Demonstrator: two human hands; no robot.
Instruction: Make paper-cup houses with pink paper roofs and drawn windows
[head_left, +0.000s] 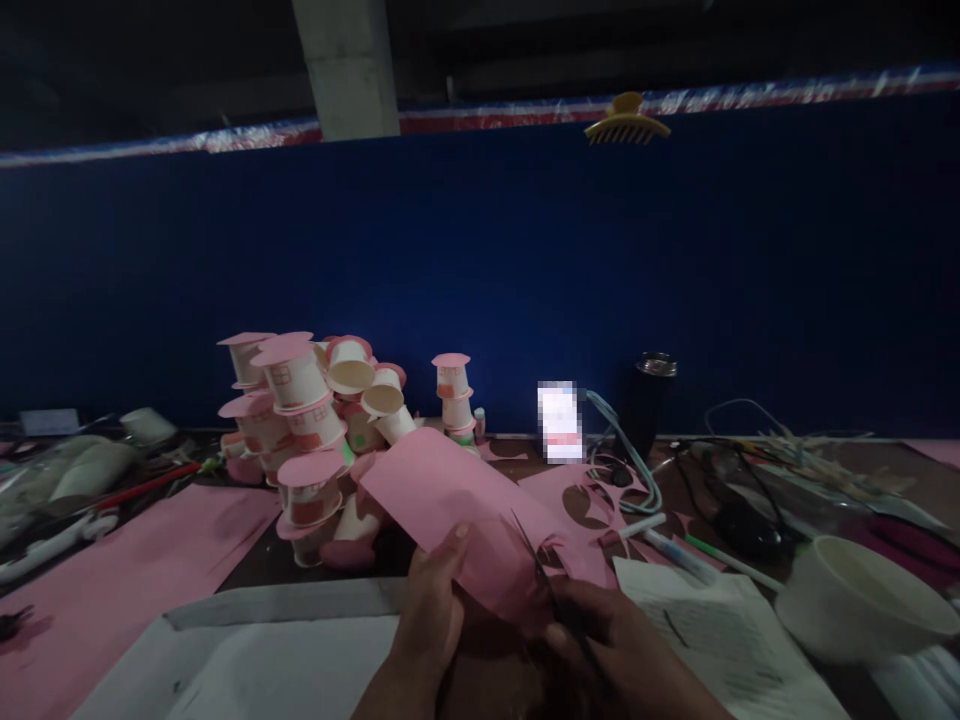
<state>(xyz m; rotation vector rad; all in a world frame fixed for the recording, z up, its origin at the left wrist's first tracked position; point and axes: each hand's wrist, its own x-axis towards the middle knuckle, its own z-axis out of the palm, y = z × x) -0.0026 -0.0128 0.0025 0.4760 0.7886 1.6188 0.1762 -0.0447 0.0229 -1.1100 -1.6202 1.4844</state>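
Note:
A sheet of pink paper (450, 500) is held up over the table, slanting down to the right. My left hand (433, 600) grips its lower edge, thumb on top. In my right hand (611, 640) is a pair of dark scissors (531, 545), one thin blade lying across the paper near its cut right side. The scissors' handles are mostly hidden by my fingers. Just behind the sheet stand stacked paper cups (296, 380) with pink round tops and drawn windows; some cups lie on their sides.
Pink offcuts (585, 500) and pens (679, 555) lie to the right, near a printed sheet (712, 630) and a white bowl-like container (862, 600). A lit phone (561, 422) and a black flask (651, 410) stand at the blue partition (525, 250). More pink paper (142, 560) lies left.

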